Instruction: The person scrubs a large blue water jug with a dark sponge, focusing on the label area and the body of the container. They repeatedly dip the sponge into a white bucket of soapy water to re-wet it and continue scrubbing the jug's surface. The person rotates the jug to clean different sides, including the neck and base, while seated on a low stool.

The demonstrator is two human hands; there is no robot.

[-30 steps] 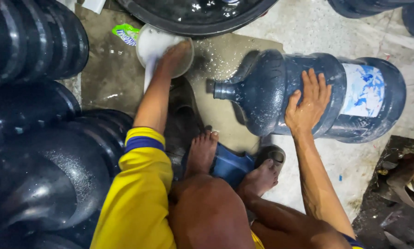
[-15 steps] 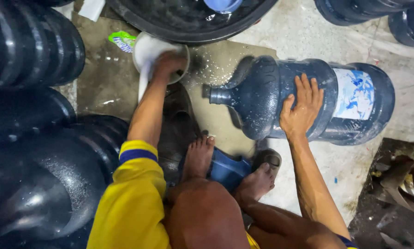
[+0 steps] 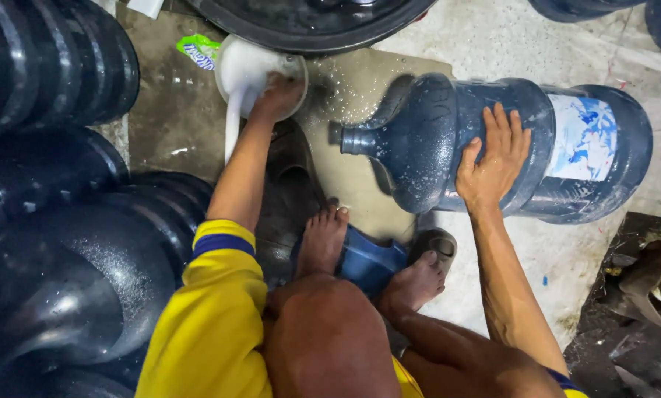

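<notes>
Wet floor (image 3: 492,44) — jug (image 3: 492,147) lying lengthwise, neck pointing left, right hand (image 3: 492,158) fingers flat; left hand (image 3: 279,96) gripping scoop (image 3: 253,70).

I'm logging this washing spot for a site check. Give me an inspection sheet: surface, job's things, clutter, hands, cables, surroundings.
Surface: wet concrete floor, speckled with white droplets.
Job's things: blue water jug on its side, neck pointing left; white bowl spilling a white stream.
Clutter: green sachet by the bowl; debris at the right edge.
Hands: left hand in the bowl; right hand spread flat on the jug.
Cables: nothing seen.
Surroundings: stacked dark jugs at left; black basin above; bare feet on a blue stool.
</notes>
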